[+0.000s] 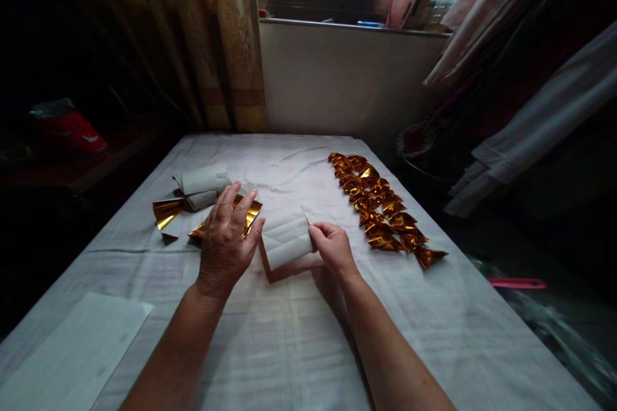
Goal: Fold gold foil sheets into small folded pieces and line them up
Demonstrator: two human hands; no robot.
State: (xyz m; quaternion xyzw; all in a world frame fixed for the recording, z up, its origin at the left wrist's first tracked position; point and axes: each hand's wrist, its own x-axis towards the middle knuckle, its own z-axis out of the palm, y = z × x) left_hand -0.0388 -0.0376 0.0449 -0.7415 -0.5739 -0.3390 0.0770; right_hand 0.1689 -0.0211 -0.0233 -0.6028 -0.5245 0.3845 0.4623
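Note:
In the head view, my right hand pinches the right edge of a creased white paper piece with a gold-brown border along its lower side. My left hand, palm down with fingers stretched and apart, is just left of that paper. It partly covers a shiny gold foil piece on the cloth; whether it touches the foil I cannot tell. Beyond it lie rolled white papers and a fanned gold foil piece.
Rows of folded gold foil pieces run along the table's right side. A flat white sheet lies front left on the white tablecloth. A curtain hangs at the back left. Clothes hang at right, near a pink handle.

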